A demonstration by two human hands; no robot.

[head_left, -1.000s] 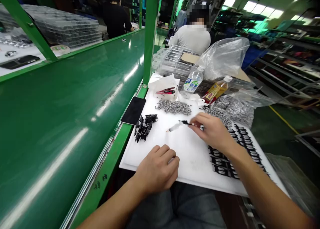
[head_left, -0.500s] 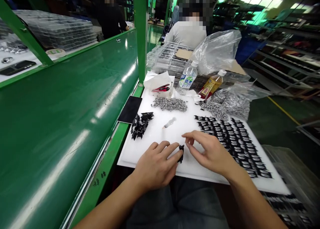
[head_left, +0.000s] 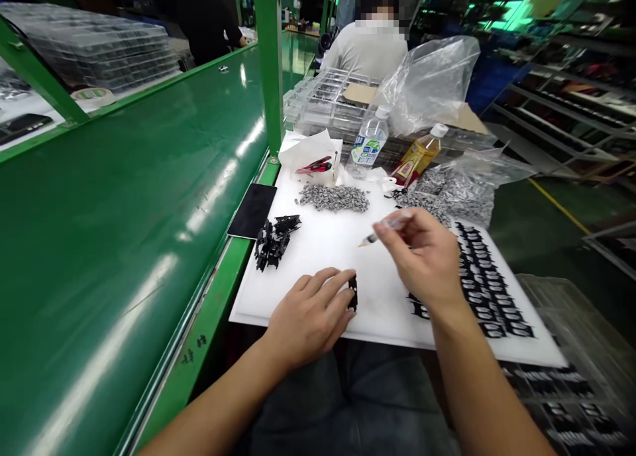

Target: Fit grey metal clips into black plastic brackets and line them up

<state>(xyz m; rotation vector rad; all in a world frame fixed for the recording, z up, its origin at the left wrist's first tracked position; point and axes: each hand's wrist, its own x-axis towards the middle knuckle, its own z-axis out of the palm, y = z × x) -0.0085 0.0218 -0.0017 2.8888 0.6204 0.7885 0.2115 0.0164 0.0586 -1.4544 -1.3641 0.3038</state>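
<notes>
My left hand (head_left: pixel 311 317) rests on the near edge of the white board (head_left: pixel 318 257) and pinches a small black plastic part (head_left: pixel 353 293) upright at its fingertips. My right hand (head_left: pixel 422 254) hovers just to the right and above it, fingers closed on a thin clear applicator (head_left: pixel 385 229) whose tip points left and down. A loose heap of black parts (head_left: pixel 272 238) lies at the board's left. A pile of small silver metal pieces (head_left: pixel 335 197) sits farther back. Rows of finished black parts (head_left: pixel 484 290) cover the board's right side.
A black phone (head_left: pixel 252 209) lies beside the green conveyor belt (head_left: pixel 124 197) on my left. At the back stand a water bottle (head_left: pixel 368 144), a yellow bottle (head_left: pixel 417 158), red-handled cutters (head_left: pixel 314 167), clear trays and plastic bags. Another person sits beyond them.
My right hand handed the black part to my left hand, then reached back and picked the applicator up off the board. My left hand now pinches the part.
</notes>
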